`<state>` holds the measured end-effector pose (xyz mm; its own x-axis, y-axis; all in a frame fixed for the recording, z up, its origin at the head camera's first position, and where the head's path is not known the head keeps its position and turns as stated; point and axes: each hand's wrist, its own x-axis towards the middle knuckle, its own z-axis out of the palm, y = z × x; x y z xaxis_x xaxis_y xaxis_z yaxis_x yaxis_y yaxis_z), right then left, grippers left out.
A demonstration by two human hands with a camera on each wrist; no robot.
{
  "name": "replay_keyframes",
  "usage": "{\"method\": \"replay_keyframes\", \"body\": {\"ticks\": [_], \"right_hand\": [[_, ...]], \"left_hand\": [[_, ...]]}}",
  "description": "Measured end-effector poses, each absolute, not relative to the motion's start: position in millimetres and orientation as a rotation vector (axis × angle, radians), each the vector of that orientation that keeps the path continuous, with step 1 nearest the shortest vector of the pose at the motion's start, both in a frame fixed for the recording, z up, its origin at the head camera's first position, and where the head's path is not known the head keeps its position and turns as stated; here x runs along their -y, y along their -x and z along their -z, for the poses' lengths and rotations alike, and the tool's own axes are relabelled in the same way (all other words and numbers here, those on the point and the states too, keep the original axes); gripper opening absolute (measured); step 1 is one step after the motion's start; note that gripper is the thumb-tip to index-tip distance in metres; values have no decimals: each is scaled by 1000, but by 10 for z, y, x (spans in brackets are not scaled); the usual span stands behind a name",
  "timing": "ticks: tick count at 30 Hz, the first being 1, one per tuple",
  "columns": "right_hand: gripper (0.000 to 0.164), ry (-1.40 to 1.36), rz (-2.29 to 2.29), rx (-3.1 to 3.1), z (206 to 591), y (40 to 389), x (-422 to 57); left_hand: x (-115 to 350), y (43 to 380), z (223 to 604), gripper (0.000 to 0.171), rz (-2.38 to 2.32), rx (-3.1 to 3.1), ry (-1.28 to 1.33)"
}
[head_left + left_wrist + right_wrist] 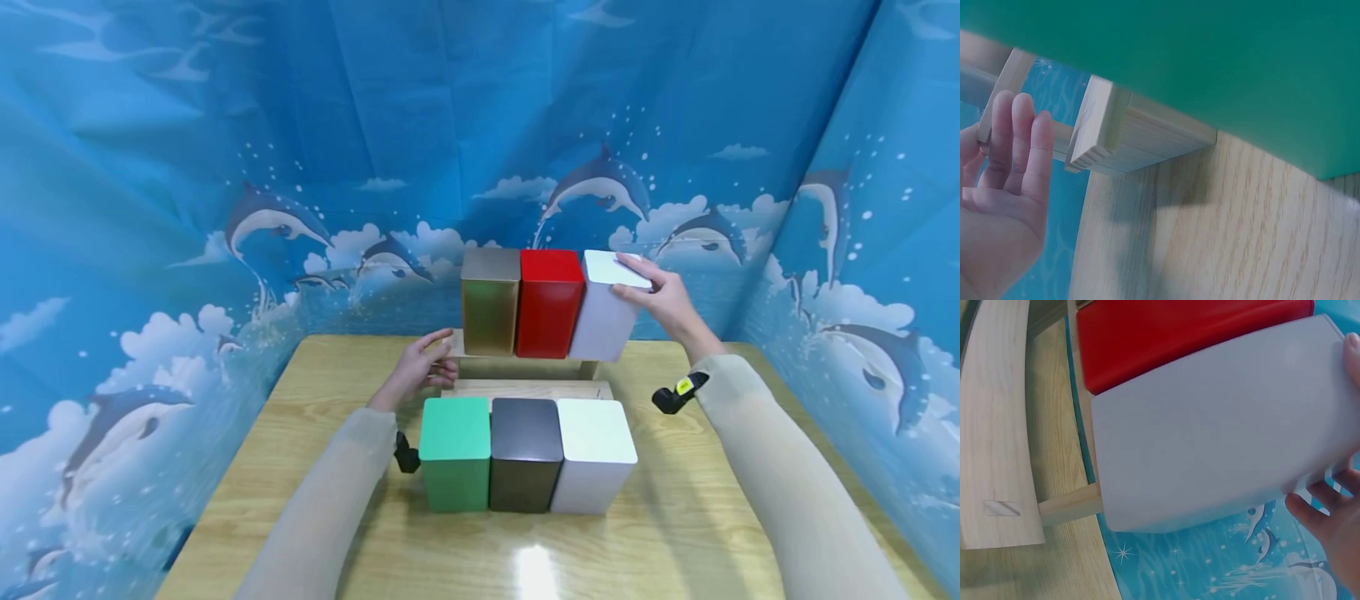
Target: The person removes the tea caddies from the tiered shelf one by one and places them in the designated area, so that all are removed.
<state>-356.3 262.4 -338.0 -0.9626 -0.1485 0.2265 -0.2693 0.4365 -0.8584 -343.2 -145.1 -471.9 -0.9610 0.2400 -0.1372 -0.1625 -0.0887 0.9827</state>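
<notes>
My right hand (667,300) grips a white box (607,321) by its top, thumb on the near side and fingers over the lid. The box stands at the right end of the wooden rack's upper shelf, beside a red box (550,308); a gold box (491,312) is left of that. In the right wrist view, the white box (1222,425) leans close against the red one. At the shelf's left end, my left hand (420,367) pinches the wooden rack (1007,81), thumb on one side and fingers on the other.
In front of the rack, a green box (455,454), a black box (527,454) and another white box (595,458) stand in a row. The rack's lower board (532,388) shows behind them. A wooden table (300,467) carries everything; a dolphin-print curtain (375,125) surrounds it.
</notes>
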Motion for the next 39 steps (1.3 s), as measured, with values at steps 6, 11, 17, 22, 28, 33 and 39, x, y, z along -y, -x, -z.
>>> {"method": "replay_keyframes", "body": {"ticks": [6, 11, 17, 22, 28, 33, 39], "right_hand": [[60, -354, -1438, 2555, 3381, 3452, -2615], [59, -361, -1346, 2551, 3427, 3383, -2630], [57, -391, -1282, 2514, 3492, 3289, -2643], [56, -355, -1265, 2446, 3536, 3210, -2621], [52, -355, -1252, 2350, 3598, 3142, -2630], [52, -357, -1259, 2319, 3603, 3069, -2625], [52, -366, -1252, 2320, 3599, 2973, -2634]], "left_hand": [[1452, 3442, 4738, 48, -2148, -1897, -95], [1443, 3439, 4735, 46, -2146, -1898, -74], [1441, 3434, 4734, 41, -2153, -1897, -52], [1442, 3435, 4733, 41, -2154, -1894, -53], [1436, 3423, 4731, 41, -2150, -1904, -69], [1433, 3429, 4730, 41, -2155, -1898, -52], [1443, 3438, 4732, 41, -2139, -1910, -52]]}}
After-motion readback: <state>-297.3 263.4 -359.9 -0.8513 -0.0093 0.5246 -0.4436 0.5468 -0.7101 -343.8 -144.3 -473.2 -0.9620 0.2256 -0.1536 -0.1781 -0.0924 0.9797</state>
